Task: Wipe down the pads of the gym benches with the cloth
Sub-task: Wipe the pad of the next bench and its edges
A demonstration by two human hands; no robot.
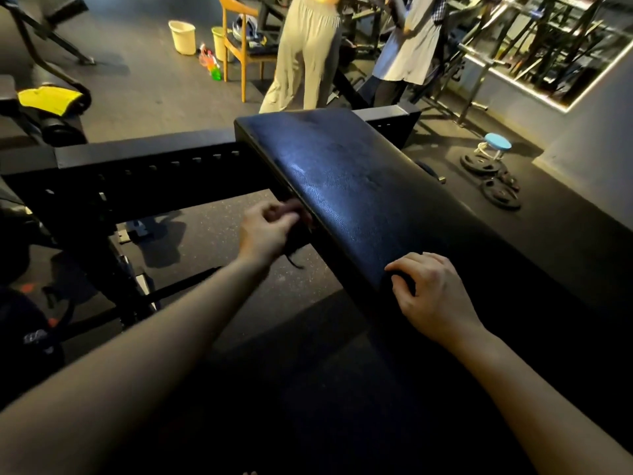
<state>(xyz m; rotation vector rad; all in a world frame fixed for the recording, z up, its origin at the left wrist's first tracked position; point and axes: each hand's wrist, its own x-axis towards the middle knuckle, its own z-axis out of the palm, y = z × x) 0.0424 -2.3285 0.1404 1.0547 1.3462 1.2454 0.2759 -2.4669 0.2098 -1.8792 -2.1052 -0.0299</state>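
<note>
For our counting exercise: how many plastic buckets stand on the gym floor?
2. A cream plastic bucket stands left of the wooden chair; a pale green plastic bucket sits beside it, partly behind the chair's leg. More may be hidden behind equipment.
</note>
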